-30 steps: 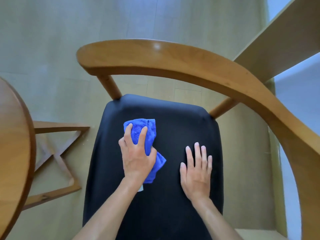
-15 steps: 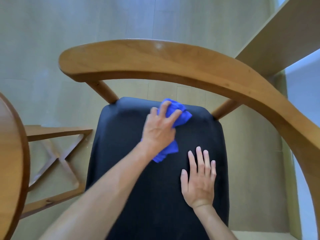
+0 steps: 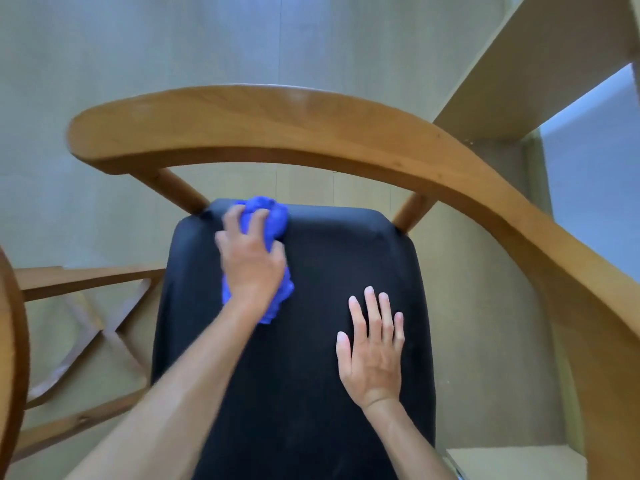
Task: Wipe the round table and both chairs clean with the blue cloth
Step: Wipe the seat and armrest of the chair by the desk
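Note:
I look down on a wooden chair with a black seat and a curved backrest rail. The bunched blue cloth lies on the seat's far left edge. My left hand grips it, fingers curled over the bunch, and covers its middle. My right hand rests flat on the right half of the seat, fingers straight and spread. The brown rim of the round table shows at the left edge.
The table's wooden crossed base stands on the pale floor left of the chair. A light wooden board or shelf slants in at the top right, close behind the chair's rail. A pale blue wall is on the right.
My left hand has swept the cloth from the middle of the seat to its far edge, first to the right, then back left. My right hand has stayed flat on the seat.

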Tool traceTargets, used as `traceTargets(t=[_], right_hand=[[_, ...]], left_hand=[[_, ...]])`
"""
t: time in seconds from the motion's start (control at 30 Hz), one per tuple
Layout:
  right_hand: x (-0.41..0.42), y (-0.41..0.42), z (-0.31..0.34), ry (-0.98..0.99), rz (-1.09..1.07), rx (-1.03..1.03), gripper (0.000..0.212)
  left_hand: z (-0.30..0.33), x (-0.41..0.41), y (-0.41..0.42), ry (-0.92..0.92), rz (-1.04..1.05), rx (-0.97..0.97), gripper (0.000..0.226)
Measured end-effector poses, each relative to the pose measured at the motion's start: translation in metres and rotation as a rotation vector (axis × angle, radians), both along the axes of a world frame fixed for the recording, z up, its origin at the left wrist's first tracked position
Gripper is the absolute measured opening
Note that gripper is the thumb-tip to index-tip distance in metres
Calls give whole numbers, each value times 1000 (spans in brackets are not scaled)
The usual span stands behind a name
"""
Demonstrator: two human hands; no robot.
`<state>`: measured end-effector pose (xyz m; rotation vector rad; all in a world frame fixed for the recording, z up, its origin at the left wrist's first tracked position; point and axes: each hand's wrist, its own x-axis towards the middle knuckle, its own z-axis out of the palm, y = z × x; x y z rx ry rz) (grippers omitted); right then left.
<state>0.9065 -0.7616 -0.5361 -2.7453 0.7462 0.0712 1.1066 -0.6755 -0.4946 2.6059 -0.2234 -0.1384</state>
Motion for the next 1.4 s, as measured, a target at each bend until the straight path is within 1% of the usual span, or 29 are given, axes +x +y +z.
traceTargets(t=[0.07,0.13,0.2,0.23,0.27,0.33,0.4,0.47,0.5,0.57,0.63,0.7,0.73,0.77,0.83,0.87,0.93,0.97,1.0,1.03,1.07,1.1,1.17,1.2,1.27,1.3,1.33,1.37,1.4], right_hand=[[2,-2,10,-20,-21,114,51],[6,-8,23,-94,-123,318,45],[16,-14,39,-171,-286,476,44],[27,-13,48,-214,-339,490,45],[43,-9,57,-247,-353,479,48],[89,4,65,-234,-294,402,61],[142,27,61,-68,-287,298,73],[172,51,52,92,-343,174,69],[175,61,50,95,-335,90,62],[167,75,48,25,-182,-37,52],[150,76,45,-57,144,-63,47],[133,60,44,-90,440,-49,48],[123,41,46,-102,498,-52,49],[114,18,47,-120,489,-66,51],[92,-39,46,-131,323,-89,53],[73,-66,44,-103,157,-54,54],[22,-92,40,-27,-288,38,51],[-4,-87,36,21,-499,69,47],[-28,-73,33,34,-653,95,44],[-47,-55,31,12,-727,81,41],[-57,-37,34,-18,-743,60,39],[-58,-24,35,-43,-732,44,39],[-53,7,46,14,-708,70,40],[-49,27,51,-4,-594,94,42],[-36,66,64,-67,-193,123,49],[-22,67,63,-94,-19,97,52],[0,57,58,-123,66,50,54],[28,40,53,-126,30,20,54],[57,16,51,-115,-86,6,52]], left_hand=[[7,-36,-37,82,-135,-18,44],[15,-54,-56,210,-170,-77,46],[19,-37,-34,268,-223,-213,46],[22,-24,-9,250,-245,-224,46],[23,-10,19,198,-234,-167,46],[16,13,78,73,-154,74,50],[7,15,118,136,-150,293,53],[-10,-1,132,214,-253,376,56],[-16,-8,134,212,-271,369,56],[-23,-13,131,153,-246,326,55],[-26,-15,129,76,-223,288,60],[-30,-16,129,37,-222,280,61],[-31,-18,129,41,-215,282,61],[-31,-18,128,50,-212,288,61],[-32,-17,127,67,-201,307,61],[-33,-16,126,67,-201,316,61],[-34,-16,126,68,-197,325,61],[-35,-16,126,69,-190,324,61],[-36,-16,127,71,-184,327,61],[-37,-17,128,70,-183,330,61],[-38,-18,128,64,-182,330,61],[-40,-17,127,58,-177,328,61],[-39,-17,126,76,-201,328,61],[-38,-18,127,88,-205,329,61],[-35,-18,129,101,-192,333,62],[-34,-18,129,104,-195,331,62],[-34,-17,128,101,-201,328,62],[-35,-16,128,93,-205,327,62],[-37,-14,128,83,-203,323,62]])
